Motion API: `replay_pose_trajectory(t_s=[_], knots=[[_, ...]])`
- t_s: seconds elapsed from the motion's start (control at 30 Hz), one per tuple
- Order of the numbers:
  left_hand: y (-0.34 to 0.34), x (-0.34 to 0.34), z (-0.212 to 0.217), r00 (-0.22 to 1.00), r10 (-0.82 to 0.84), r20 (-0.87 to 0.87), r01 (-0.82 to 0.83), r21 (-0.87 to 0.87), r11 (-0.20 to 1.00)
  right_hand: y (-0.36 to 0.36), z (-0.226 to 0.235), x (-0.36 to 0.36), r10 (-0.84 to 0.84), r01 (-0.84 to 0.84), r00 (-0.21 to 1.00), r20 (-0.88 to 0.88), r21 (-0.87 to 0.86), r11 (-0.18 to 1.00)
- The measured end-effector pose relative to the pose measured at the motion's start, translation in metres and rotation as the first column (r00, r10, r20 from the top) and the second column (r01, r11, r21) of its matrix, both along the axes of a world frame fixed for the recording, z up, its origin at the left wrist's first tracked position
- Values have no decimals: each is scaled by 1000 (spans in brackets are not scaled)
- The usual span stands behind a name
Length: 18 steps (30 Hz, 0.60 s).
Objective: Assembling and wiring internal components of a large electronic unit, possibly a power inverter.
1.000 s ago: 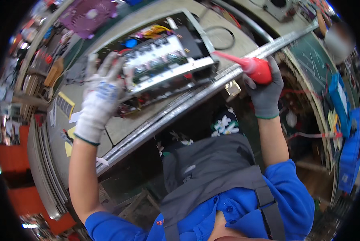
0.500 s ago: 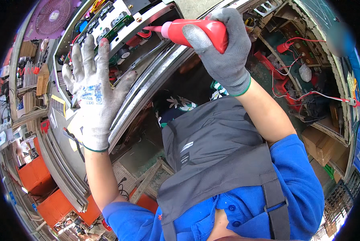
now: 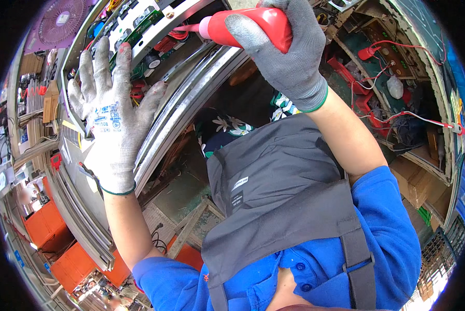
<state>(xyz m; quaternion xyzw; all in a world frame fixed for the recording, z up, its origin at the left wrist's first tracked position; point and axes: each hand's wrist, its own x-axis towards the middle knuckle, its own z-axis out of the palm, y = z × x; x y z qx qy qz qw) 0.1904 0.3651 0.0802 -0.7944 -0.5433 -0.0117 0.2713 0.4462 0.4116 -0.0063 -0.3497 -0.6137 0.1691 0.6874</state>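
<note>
My right hand (image 3: 294, 54), in a grey coated glove, is closed around a red squeeze bottle (image 3: 250, 26) with a pink collar and a thin nozzle. The bottle lies nearly level, its nozzle pointing left toward an open metal chassis (image 3: 188, 11). Inside the chassis are a green circuit board (image 3: 145, 26), dark components and red wires. Spread flat with fingers apart, my left hand (image 3: 110, 111) wears a whitish glove with blue print and a red mark on one fingertip. It is over the chassis's near left part; whether it touches is hard to tell.
A metal rail (image 3: 183, 109) runs along the bench edge before me. At far left stands a purple fan (image 3: 61, 19); below are long metal strips (image 3: 82, 212) and orange boxes (image 3: 48, 225). On the right, a cluttered shelf holds red-and-white wires (image 3: 406, 115) and a cardboard box (image 3: 414, 179).
The view has shifted slightly: chassis, bottle and both hands appear a little higher and further left. My right hand's grip on the bottle and my left hand's spread fingers look the same.
</note>
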Motion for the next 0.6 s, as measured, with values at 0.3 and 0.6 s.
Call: replay_pose_trajectory(t_s=[0.3, 0.6], knots=[[7, 4, 5, 998, 37, -49, -35, 44, 998, -2, -2, -5, -58, 58, 998, 5, 63, 996], [29, 0, 11, 989, -91, -120, 110, 164, 980, 11, -2, 15, 68, -107, 983, -172, -229, 968]])
